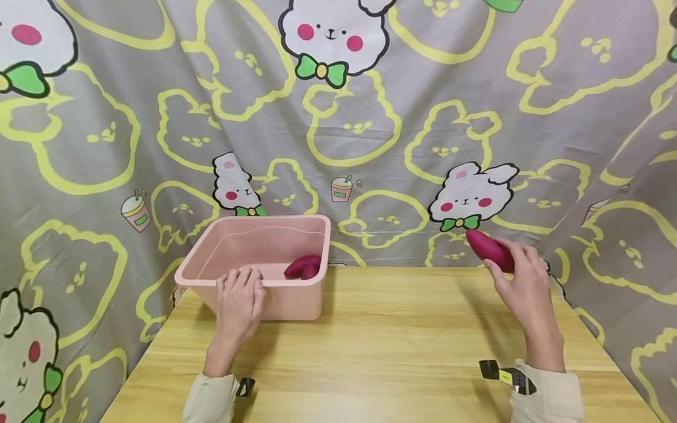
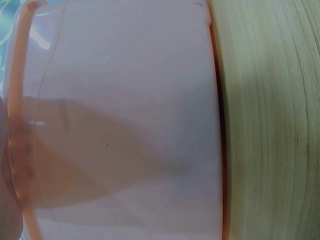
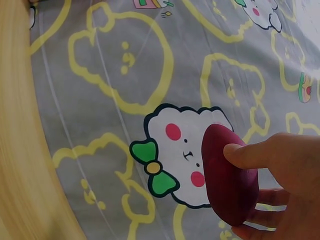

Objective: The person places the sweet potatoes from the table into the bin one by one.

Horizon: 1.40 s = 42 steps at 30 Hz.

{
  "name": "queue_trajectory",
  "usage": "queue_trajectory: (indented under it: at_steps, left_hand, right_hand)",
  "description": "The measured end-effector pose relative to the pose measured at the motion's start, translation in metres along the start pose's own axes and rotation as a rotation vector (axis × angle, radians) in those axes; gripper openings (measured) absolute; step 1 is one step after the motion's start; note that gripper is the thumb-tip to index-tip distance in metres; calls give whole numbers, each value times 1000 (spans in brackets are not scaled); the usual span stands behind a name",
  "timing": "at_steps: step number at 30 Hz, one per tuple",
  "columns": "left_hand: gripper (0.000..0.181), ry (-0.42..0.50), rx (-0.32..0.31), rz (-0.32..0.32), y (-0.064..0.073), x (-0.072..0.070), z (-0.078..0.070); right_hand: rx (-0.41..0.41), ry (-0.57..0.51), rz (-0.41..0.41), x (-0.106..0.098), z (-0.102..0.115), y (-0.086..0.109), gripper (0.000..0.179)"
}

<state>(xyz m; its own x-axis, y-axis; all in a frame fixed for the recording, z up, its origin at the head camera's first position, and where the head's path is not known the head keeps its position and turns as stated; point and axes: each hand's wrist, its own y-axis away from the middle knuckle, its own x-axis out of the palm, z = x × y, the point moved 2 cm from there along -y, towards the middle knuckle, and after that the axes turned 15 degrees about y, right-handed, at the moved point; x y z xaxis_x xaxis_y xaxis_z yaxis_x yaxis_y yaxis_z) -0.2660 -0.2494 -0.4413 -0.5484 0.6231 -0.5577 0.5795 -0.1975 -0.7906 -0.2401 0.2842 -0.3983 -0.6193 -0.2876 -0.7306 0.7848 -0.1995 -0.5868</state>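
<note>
My right hand (image 1: pixel 526 285) grips a purple-red sweet potato (image 1: pixel 489 249) above the right part of the table. In the right wrist view, the thumb presses one side of the sweet potato (image 3: pixel 229 175) and fingers reach round the other. At the left stands a pink plastic bin (image 1: pixel 296 302), upright and open at the top. Over its near rim my left hand (image 1: pixel 240 302) has its fingers curled; the fingertips are partly hidden. Purple-red sweet potatoes (image 1: pixel 304 267) lie inside at the bin's right end. The left wrist view is filled mostly by the bin's wall (image 2: pixel 125 65).
The bin and both forearms are over a light wooden table (image 1: pixel 391 341). A grey curtain (image 1: pixel 370 141) with yellow outlines and white cartoon animals hangs behind the table and along both sides. Dark straps (image 1: pixel 513 379) circle the wrists.
</note>
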Motion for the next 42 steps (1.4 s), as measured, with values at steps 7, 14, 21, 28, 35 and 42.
queue_trajectory:
  at_steps: [7, 14, 21, 28, 35, 42]
  left_hand:
    - [33, -4, -1, 3, -1, 1, 0]
    - [34, -5, -4, 10, -1, 0, -1]
    - [34, -4, -4, 9, -2, -1, -2]
    - [34, -10, -1, 12, -2, -1, -2]
    - [33, -8, -6, 14, -1, -1, -2]
    - [34, -2, -6, 14, -2, -1, -2]
  right_hand:
    - [-13, -2, -17, -3, 7, -1, 52]
    - [-24, 1, -19, -7, 15, 1, 55]
    - [-47, -11, -41, -10, 24, 1, 53]
    - [-67, -24, -57, -14, 32, 2, 52]
    - [-89, -35, -61, -14, 39, 5, 53]
    - [-122, -48, -85, -16, 47, 4, 52]
